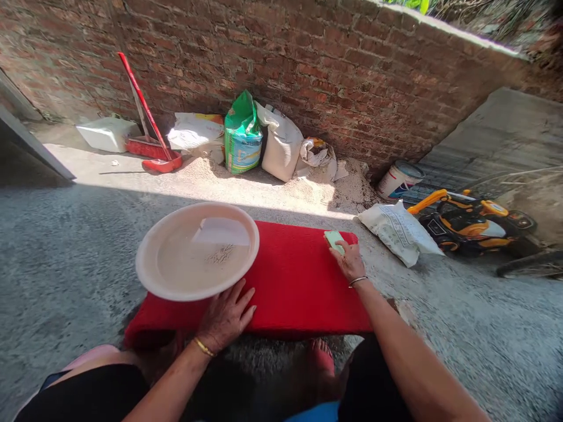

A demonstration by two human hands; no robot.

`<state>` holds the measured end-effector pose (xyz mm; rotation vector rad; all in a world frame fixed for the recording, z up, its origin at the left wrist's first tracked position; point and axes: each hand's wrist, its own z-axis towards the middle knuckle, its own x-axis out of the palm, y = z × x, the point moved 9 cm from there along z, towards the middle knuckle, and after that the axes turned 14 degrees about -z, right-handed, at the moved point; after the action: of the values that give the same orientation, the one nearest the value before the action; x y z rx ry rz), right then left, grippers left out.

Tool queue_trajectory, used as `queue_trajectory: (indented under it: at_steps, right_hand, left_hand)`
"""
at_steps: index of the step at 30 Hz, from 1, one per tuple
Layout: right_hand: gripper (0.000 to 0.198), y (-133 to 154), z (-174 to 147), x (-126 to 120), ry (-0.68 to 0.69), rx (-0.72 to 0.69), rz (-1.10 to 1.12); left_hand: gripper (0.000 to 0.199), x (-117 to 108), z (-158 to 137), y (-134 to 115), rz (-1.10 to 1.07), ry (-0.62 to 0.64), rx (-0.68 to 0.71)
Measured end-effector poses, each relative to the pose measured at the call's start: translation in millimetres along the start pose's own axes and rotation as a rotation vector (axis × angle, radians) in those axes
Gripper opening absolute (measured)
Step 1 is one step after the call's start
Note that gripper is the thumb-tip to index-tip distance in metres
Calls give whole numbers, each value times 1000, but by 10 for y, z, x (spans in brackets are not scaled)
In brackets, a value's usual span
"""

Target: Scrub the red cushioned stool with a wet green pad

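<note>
Gripping a pale green block [335, 240], perhaps a sponge, the right hand [347, 258] rested near the red tabletop's [299, 275] far right corner. The left hand [226, 316], fingers spread, lay beside a basin [176, 258]; knocking its overhanging rim could have tipped it.

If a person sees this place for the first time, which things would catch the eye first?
Probably the bright red surface in the middle, with a wide pale basin over its left end. Next, the light green block in the right hand, near the surface's far right corner; the left hand lies in front of the basin. Behind, a green bag stands before the brick wall.
</note>
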<state>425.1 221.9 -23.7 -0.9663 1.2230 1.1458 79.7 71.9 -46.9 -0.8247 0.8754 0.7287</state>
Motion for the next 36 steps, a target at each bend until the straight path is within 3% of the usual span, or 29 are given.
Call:
queue_trajectory:
  at_steps: [3,8,11,13,15,20,24,28,30,32,34,36]
  right_hand:
    - [44,-118,30,103,72,-10,-76]
    - [47,-1307,25,-1,108,411,-107]
    - [49,-1608,-16,-77,35,484,-52]
    - [50,-1476,-22,-74,7,432,-3]
    - [53,-1139,-10,-69,-26,346,27]
    - [52,340,82,-26,-67,-16,69]
    - [46,1538,76,59,22,-151,66]
    - [45,2333,32,83,39,-262,-22]
    - [45,2448,40,122,49,-309,-73]
    - [45,2310,95,184,77,-303,-116]
    - [46,1921,197,247,117,-229,-146]
    - [47,1326,313,279,148,-100,-171]
  left_hand:
    - [36,-9,13,-32,40,6,23]
    - [35,-30,29,-70,59,-9,25]
    - [35,-31,25,-56,29,-26,0]
    - [34,-22,17,-43,5,-33,-23]
    - [34,-7,7,-34,-14,-29,-48]
    - [36,17,-13,-24,-34,-14,-74]
    - [36,18,-33,-3,-37,-37,-76]
    - [35,10,-40,10,-23,-47,-81]
    - [35,8,-31,4,-22,-37,-75]
    - [36,7,-19,0,-27,-25,-68]
    - [36,10,-10,0,-30,-16,-61]
    - [35,14,-6,5,-32,-13,-59]
